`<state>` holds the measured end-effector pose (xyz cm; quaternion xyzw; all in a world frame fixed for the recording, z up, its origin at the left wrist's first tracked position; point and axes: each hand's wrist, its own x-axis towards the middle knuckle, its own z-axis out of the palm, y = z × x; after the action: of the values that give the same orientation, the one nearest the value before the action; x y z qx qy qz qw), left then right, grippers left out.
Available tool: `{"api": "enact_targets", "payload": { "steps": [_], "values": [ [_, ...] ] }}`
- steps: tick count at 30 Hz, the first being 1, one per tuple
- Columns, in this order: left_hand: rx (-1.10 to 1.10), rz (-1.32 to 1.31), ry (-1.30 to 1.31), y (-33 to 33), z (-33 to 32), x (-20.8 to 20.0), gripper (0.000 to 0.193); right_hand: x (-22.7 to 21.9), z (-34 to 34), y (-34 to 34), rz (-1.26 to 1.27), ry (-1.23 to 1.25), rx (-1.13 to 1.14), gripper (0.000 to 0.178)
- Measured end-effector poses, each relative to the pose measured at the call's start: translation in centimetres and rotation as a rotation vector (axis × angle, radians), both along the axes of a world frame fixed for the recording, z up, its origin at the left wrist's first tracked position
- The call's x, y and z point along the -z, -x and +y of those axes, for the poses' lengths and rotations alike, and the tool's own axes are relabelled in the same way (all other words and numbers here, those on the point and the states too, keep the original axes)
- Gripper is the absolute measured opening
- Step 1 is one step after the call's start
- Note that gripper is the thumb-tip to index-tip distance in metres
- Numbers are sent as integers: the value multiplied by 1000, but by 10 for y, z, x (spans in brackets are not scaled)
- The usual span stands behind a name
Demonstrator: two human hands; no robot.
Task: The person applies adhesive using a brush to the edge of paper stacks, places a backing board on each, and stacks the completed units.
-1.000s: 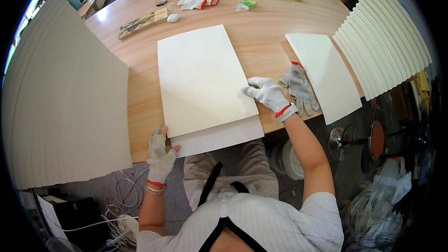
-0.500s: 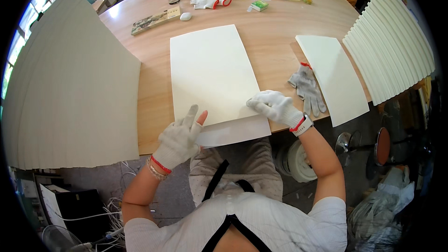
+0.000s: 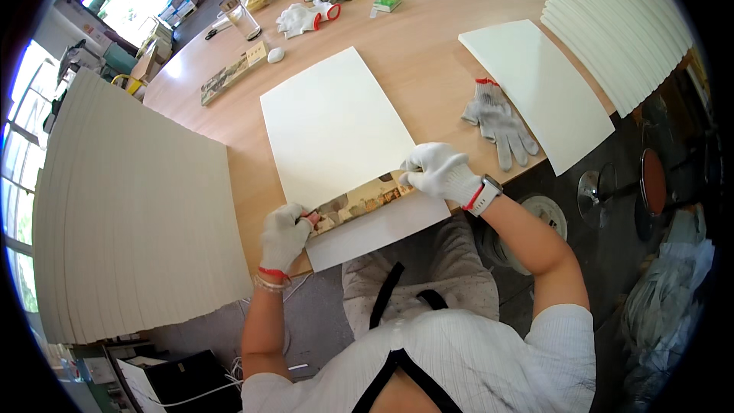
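Note:
A large white sheet (image 3: 336,122) lies in front of me on the wooden table. Across its near edge runs a brown and cream printed strip (image 3: 359,205); whether this is a folded-up edge or a separate piece, I cannot tell. Below it, a second white sheet (image 3: 382,231) juts past the table's front edge. My left hand (image 3: 284,239), in a white glove with bare fingertips showing, is closed on the strip's left end. At the other end my right hand (image 3: 437,170), also gloved, pinches the strip's right corner.
Tall stacks of white sheets stand at left (image 3: 138,214) and right (image 3: 619,27). A white panel (image 3: 535,92) and a grey glove (image 3: 497,122) lie at right. Farther back are a printed bar (image 3: 233,76), a glass (image 3: 241,19), white gloves (image 3: 302,19) and a green box (image 3: 388,2).
The printed strip has come into sight at the sheet's near edge. My left hand's outstretched fingers have closed on it. My right hand stays at the right corner. The whole view has turned.

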<state>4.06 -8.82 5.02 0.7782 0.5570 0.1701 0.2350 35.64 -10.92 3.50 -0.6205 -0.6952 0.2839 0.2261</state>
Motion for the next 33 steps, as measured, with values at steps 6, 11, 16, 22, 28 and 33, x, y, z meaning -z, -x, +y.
{"api": "enact_targets", "payload": {
  "steps": [6, 11, 16, 22, 28, 33],
  "values": [
    [-6, 270, 164, -5, 14, -12, 28, -4, 4, 0, -34, 33, 91, 24],
    [520, 849, -424, -51, 46, -54, 91, 26, 17, -11, 66, -101, 175, 31],
    [1026, 1149, -211, -116, 59, -51, 100, 26, 16, -48, -464, -589, 271, 24],
    [1122, 1136, -84, -126, 67, -78, 110, 3, -12, -123, 98, -286, 202, 21],
    [1107, 1064, -109, -114, 77, -51, 112, 6, -9, 112, -180, -606, -578, 15],
    [1070, 1081, 65, -127, 75, -77, 112, 33, 2, 200, -83, -699, -542, 15]
  ]
}}
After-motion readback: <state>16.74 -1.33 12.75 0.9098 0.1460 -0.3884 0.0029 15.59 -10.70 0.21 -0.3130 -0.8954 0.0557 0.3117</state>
